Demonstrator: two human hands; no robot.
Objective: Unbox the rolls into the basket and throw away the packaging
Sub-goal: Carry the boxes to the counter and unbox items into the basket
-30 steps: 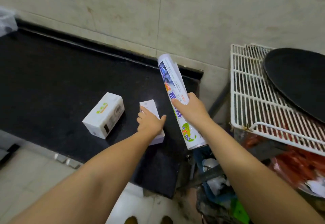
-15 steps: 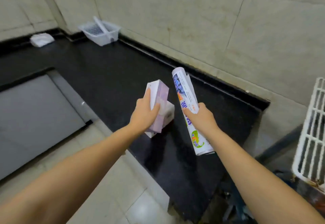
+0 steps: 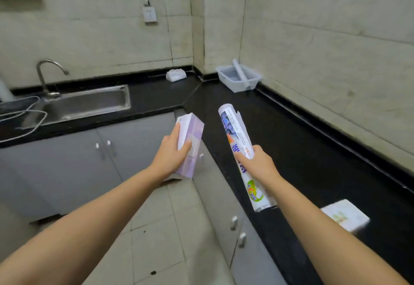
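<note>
Both bare forearms extend forward from the lower corners of the view, converging slightly toward the centre. The left hand [image 3: 171, 158] is raised at mid-height with its grip closed around a purple-and-white box [image 3: 190, 141], thumb across the near face and fingers wrapped behind. The right hand [image 3: 257, 163] sits level with it and well apart, its grip closed around the middle of a printed roll [image 3: 237, 137] held tilted, upper end leaning left and away.

left hand [image 3: 171, 158]: purple box [image 3: 190, 144] | right hand [image 3: 257, 165]: printed roll [image 3: 237, 141] | basket [image 3: 238, 78]: corner
</note>
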